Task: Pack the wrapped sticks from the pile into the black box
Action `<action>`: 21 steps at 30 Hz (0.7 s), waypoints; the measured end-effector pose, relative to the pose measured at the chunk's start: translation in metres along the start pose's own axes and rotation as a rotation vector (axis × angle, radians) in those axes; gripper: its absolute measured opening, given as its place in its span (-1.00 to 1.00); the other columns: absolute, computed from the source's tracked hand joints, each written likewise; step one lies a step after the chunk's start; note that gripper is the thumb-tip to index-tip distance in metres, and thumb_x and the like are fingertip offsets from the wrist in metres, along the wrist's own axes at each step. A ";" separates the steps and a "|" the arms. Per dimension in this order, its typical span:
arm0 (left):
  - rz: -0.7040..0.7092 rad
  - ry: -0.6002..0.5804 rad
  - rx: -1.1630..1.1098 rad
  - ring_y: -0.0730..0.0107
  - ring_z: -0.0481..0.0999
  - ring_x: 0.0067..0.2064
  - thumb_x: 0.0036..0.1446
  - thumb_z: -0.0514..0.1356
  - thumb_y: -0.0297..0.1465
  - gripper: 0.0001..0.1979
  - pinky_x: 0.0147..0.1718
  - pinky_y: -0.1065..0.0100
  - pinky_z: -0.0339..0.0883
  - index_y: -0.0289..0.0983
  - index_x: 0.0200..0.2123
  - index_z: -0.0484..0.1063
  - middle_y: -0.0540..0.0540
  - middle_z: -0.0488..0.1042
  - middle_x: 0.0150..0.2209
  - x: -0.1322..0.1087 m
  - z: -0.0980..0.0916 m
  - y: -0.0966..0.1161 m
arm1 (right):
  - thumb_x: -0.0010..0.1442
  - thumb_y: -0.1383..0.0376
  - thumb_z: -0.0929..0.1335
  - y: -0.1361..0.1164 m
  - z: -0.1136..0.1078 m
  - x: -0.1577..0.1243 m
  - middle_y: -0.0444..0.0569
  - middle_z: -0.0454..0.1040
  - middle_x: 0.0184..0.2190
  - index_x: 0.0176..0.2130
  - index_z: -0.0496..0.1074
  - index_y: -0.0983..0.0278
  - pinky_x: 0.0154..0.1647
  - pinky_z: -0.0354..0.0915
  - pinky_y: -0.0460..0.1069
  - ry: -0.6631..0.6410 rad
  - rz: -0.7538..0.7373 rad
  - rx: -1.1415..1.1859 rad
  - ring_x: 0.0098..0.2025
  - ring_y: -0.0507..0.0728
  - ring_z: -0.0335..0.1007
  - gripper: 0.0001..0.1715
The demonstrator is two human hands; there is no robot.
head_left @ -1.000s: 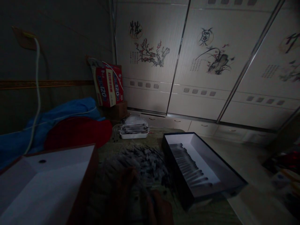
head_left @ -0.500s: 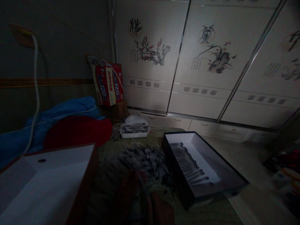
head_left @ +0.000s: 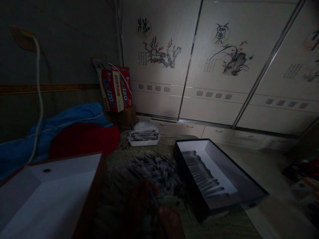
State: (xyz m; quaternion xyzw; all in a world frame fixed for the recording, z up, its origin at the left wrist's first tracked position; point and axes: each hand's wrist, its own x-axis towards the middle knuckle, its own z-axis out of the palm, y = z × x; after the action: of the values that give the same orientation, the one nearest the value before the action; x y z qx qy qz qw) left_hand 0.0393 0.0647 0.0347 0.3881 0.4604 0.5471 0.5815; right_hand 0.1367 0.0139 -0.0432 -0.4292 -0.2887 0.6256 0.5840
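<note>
Low in the dim view, my left hand (head_left: 139, 199) is closed with its fingertips around the upper end of a slim, dark pen (head_left: 153, 198). From the lower right, my right hand (head_left: 170, 219) grips the same pen near its lower end, thumb on top. Shadow hides most of both palms. Just beyond the hands spreads a loose heap of pen parts (head_left: 154, 167), dark and clear; single pieces are hard to make out. To the right, a dark-rimmed box (head_left: 235, 172) with a pale inside holds a row of pens (head_left: 200, 174) side by side.
A white tray (head_left: 144, 143) of pens stands at the table's back. On the left is a brown-sided open box (head_left: 62, 196), with red cloth (head_left: 84, 139) and blue cloth (head_left: 69, 116) behind it. A red carton (head_left: 116, 88) stands before the sliding wardrobe doors (head_left: 159, 103).
My right hand has shifted slightly, its thumb now showing more clearly along the pen. Both hands stay close together. The whole view has moved a little.
</note>
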 end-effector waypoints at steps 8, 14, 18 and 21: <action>-0.073 0.017 -0.116 0.23 0.59 -0.38 -0.37 0.38 0.06 -0.46 -0.32 0.28 0.45 -0.22 -0.39 0.55 -0.07 0.64 -0.47 0.013 -0.008 -0.022 | -0.08 -0.28 0.36 -0.010 -0.004 0.003 -0.32 0.02 -0.76 -0.61 0.24 0.25 -0.69 -0.11 -0.17 0.000 -0.034 -0.119 -0.71 -0.11 -0.15 -0.33; 0.078 0.002 -0.143 0.16 0.62 -0.38 -0.21 0.33 0.04 -0.41 -0.34 0.22 0.47 -0.26 -0.20 0.49 -0.18 0.66 -0.38 0.016 -0.017 -0.024 | 0.22 -0.13 0.17 -0.078 -0.032 -0.014 0.05 0.52 -0.30 -0.28 0.44 0.20 -0.32 0.37 -0.02 0.279 -0.338 -0.563 -0.23 0.18 0.46 -0.46; 0.214 0.106 0.022 0.30 0.54 -0.48 -0.05 0.25 -0.02 -0.54 -0.41 0.33 0.41 -0.25 -0.21 0.48 -0.05 0.61 -0.53 0.010 -0.016 -0.024 | 0.26 -0.01 0.17 -0.162 -0.073 -0.015 0.00 0.51 -0.38 -0.25 0.43 0.20 -0.19 0.34 -0.01 0.302 -0.496 -0.848 -0.25 0.17 0.44 -0.57; 0.264 0.158 0.113 0.33 0.52 -0.48 0.03 0.20 -0.09 -0.66 -0.40 0.36 0.39 -0.22 -0.26 0.50 0.01 0.57 -0.57 0.004 -0.011 -0.022 | 0.16 0.13 0.26 -0.215 -0.115 0.002 0.08 0.50 -0.23 -0.26 0.47 0.23 -0.08 0.27 0.03 0.250 -0.673 -1.170 -0.13 0.19 0.40 -0.70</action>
State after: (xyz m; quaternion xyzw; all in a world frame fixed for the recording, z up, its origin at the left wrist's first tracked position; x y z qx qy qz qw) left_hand 0.0353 0.0664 0.0099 0.4331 0.4797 0.6207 0.4438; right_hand 0.3410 0.0326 0.0879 -0.6300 -0.6271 0.0969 0.4476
